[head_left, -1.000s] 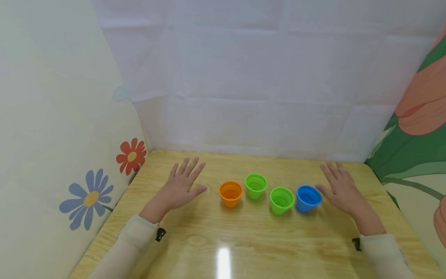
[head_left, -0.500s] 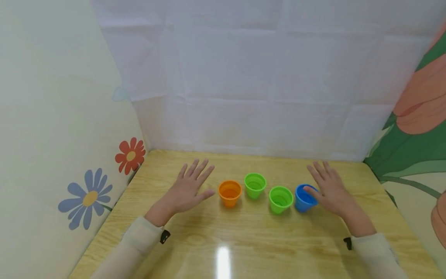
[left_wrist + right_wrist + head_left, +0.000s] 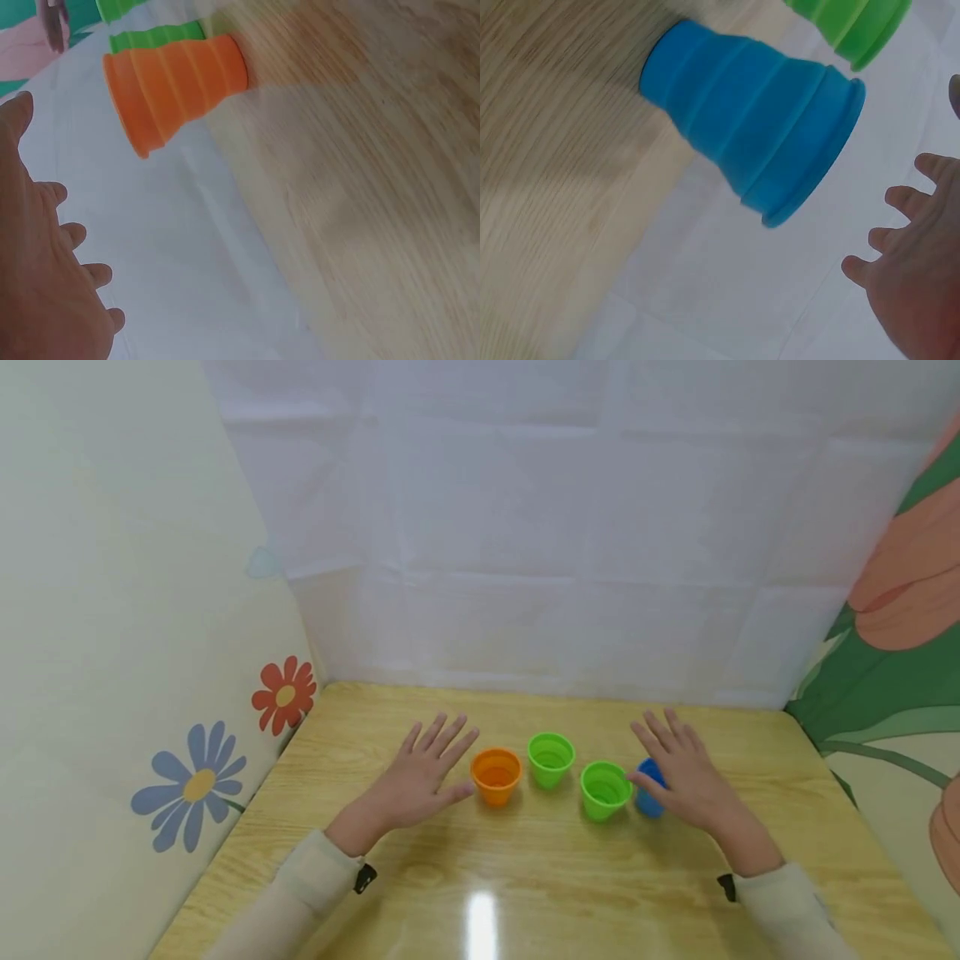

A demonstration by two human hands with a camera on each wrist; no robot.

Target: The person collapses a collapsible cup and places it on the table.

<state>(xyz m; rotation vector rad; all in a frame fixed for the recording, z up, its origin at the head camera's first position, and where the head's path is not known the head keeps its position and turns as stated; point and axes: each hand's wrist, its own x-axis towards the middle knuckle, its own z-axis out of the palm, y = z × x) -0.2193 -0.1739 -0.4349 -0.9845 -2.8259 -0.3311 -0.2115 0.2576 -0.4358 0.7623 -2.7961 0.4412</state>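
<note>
Held the left hand (image 3: 412, 783) just left of the orange cup (image 3: 497, 790), with fingers spread apart – held the right hand (image 3: 690, 781) likewise spread, well to the cup's right, partly hiding the blue cup (image 3: 754, 120). Saw the orange cup upright on the wooden table (image 3: 570, 877), with one green cup (image 3: 551, 767) just right of and beyond it, another green cup (image 3: 606, 795) farther right – and a white cloth backdrop (image 3: 480, 527) behind it

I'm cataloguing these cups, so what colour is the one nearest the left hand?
That cup is orange; it shows best in the left wrist view.
</note>
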